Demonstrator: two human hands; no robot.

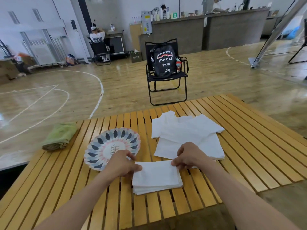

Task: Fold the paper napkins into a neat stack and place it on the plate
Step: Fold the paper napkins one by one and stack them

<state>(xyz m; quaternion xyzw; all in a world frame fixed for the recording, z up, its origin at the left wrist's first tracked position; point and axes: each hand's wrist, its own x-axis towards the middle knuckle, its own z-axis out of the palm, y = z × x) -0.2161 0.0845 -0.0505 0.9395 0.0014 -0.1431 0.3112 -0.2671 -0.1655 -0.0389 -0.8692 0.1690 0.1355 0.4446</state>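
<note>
A neat stack of folded white napkins point(157, 178) lies on the slatted wooden table point(249, 146) in front of me. My left hand point(122, 164) grips the stack's left edge, fingers curled at its far corner. My right hand point(189, 156) pinches the stack's far right corner. Behind them several unfolded white napkins point(186, 131) lie spread and overlapping. A patterned paper plate point(106, 143) with blue and pink petals sits to the left of the stack, partly covered by my left hand.
A rolled green cloth point(60, 136) lies at the table's far left corner. Beyond the table stands a black folding chair point(166, 75) with a black backpack on it. A person sits far off at the back left.
</note>
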